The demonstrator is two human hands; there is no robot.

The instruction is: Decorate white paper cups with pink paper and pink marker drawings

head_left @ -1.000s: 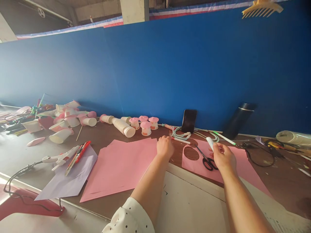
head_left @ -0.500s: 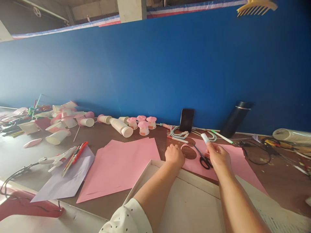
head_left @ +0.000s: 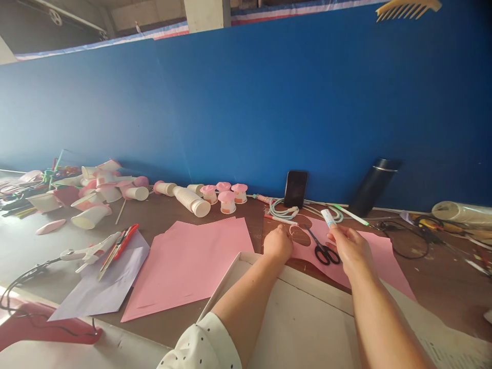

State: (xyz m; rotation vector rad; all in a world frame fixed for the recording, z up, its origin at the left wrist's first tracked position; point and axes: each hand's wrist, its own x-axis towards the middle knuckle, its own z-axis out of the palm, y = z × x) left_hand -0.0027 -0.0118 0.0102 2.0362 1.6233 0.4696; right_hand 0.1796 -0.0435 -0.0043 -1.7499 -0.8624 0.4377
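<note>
My left hand (head_left: 278, 243) is closed at the left edge of a pink paper sheet (head_left: 378, 251) that has round holes cut in it. Its fingertips are hidden, but they seem to pinch that edge. In my right hand (head_left: 352, 248), thumb and fingers hold a white glue stick (head_left: 328, 219) with a blue label, tilted above the sheet. Black-handled scissors (head_left: 326, 253) lie on the sheet between my hands. A white and red pen (head_left: 282, 221) rests just beyond my left hand.
A shallow white box lid (head_left: 307, 318) lies under my forearms. Pink sheets (head_left: 192, 261), a glue gun (head_left: 90, 252) and a red cutter knife (head_left: 119, 248) are on the left. Paper cups (head_left: 190, 201), a phone (head_left: 295, 188) and a black bottle (head_left: 374, 187) line the blue partition (head_left: 246, 113).
The holed pink sheet has shifted and turned slightly, the scissors moving a little with it. My right hand has gone a bit to the right with the glue stick.
</note>
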